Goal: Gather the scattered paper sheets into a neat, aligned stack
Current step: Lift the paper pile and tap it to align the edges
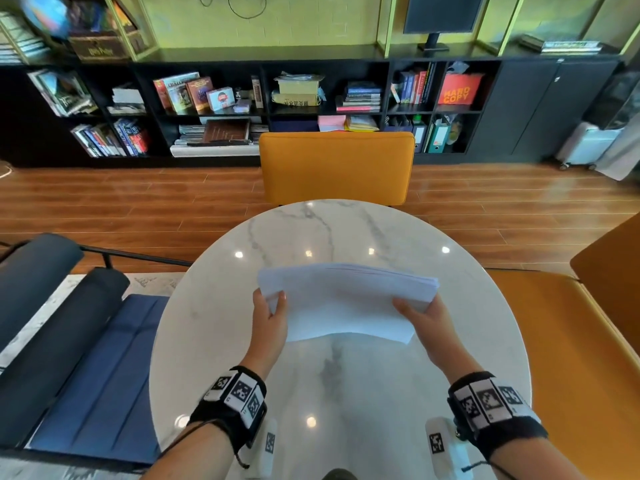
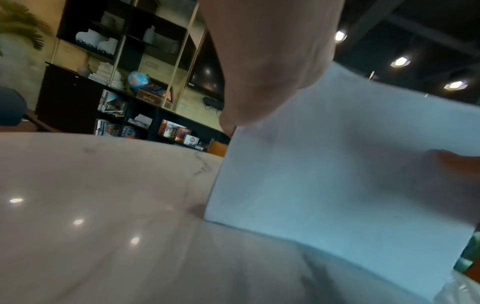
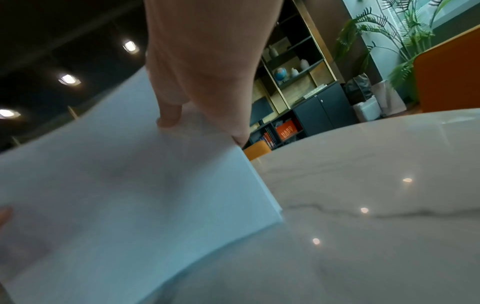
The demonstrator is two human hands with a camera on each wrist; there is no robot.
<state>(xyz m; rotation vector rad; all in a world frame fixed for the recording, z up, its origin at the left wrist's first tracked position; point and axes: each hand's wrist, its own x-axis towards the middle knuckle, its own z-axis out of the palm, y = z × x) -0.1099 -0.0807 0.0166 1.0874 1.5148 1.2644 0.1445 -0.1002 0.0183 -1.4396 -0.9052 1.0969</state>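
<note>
1. The person's left hand [image 1: 269, 320] and right hand [image 1: 424, 318] are holding one bundle of white paper sheets [image 1: 346, 299] above the round white marble bench [image 1: 346, 230], one hand at each side edge.
2. Each grip is closing round its edge of the bundle: thumbs are lying on the top sheet and the fingers are curling underneath, so neither hand is free.
3. The bundle is tilting, with its near edge sagging toward the bench; the wrist views are suggesting that lower edge is close to the surface, though contact cannot be told.
4. Judging by this, gathering is done and squaring is the step in hand, since the far right corner is showing sheet edges slightly fanned.
5. The next move is likely calling for loosening both grips a little and tapping an edge on the bench so the sheets settle flush.
</note>
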